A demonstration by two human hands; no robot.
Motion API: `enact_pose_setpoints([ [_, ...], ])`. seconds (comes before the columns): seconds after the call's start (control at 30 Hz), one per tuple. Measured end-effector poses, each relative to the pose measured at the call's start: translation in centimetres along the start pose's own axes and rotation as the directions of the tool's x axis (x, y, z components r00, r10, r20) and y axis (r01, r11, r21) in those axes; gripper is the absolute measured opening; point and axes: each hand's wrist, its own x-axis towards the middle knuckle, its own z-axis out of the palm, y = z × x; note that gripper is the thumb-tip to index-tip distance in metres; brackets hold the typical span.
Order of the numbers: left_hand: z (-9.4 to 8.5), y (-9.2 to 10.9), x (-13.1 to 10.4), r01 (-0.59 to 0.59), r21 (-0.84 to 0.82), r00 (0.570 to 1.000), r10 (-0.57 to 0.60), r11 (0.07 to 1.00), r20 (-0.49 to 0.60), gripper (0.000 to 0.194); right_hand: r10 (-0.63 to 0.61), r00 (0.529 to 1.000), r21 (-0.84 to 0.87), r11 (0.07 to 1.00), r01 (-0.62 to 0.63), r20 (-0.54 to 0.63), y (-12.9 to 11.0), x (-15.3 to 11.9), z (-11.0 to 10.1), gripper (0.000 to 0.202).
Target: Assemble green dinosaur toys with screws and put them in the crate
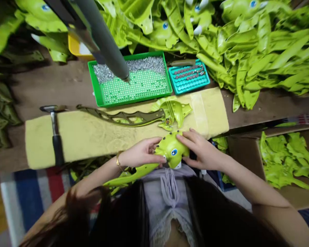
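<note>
Close to my body, I hold a green plastic dinosaur toy (167, 149) with a blue eye and dark spots. My left hand (148, 152) grips its left side, thumb across the front, while a long green part trails below that wrist. On the other side, my right hand (198, 149) has its fingers curved over the head's edge. Just beyond, a half-shell of the same green toy (179, 111) lies inner side up on the yellow pad (90, 137). A dark olive, toothed long strip (134, 117) extends left from that half-shell.
A grey screwdriver-like tool (108, 51) hangs over a green tray (134, 92) of screws. Beside it stands a teal tray (190, 84) with small round parts. A hammer (57, 137) lies on the pad's left. Green toy parts (273, 51) pile behind; a cardboard box (247, 157) holds more.
</note>
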Motion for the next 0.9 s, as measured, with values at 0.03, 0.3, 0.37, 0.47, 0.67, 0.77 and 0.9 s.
enact_pose_setpoints([
  [0.03, -0.3, -0.5, -0.5, 0.015, -0.011, 1.000, -0.015, 1.000, -0.017, 0.038, -0.012, 1.000, 0.027, 1.000, 0.012, -0.004, -0.2, 0.0, 0.4, 0.079],
  [0.3, -4.8, -2.0, -3.7, -0.261, -0.084, 0.491, 0.057, 0.962, -0.869, 0.017, 0.102, 0.906, -0.138, 0.975, -0.173, -0.411, 4.2, 3.6, -2.4, 0.075],
  [0.37, -4.9, -2.1, -3.5, -0.289, -0.131, 0.444, 0.012, 0.948, -0.896, 0.016, 0.100, 0.920, -0.144, 0.976, -0.165, -0.379, 5.1, 5.1, -2.0, 0.073],
  [0.47, -4.5, -2.1, -3.0, -0.308, -0.185, 0.458, -0.025, 0.933, -0.888, 0.018, 0.114, 0.934, -0.145, 0.975, -0.171, -0.337, 5.5, 6.5, -0.8, 0.069],
  [0.67, -4.4, -2.1, -2.8, -0.308, -0.183, 0.456, -0.024, 0.933, -0.890, 0.017, 0.106, 0.941, -0.081, 0.987, -0.139, -0.322, 5.4, 7.2, -0.4, 0.062],
  [0.77, -4.5, -2.3, -3.0, -0.293, -0.182, 0.460, -0.028, 0.939, -0.887, 0.018, 0.084, 0.951, -0.105, 0.987, -0.120, -0.298, 5.6, 7.4, -0.4, 0.063],
  [0.9, -4.6, -2.4, -3.2, -0.283, -0.186, 0.463, -0.036, 0.941, -0.886, 0.020, 0.053, 0.966, -0.189, 0.977, -0.103, -0.255, 6.1, 7.5, 0.0, 0.067],
])
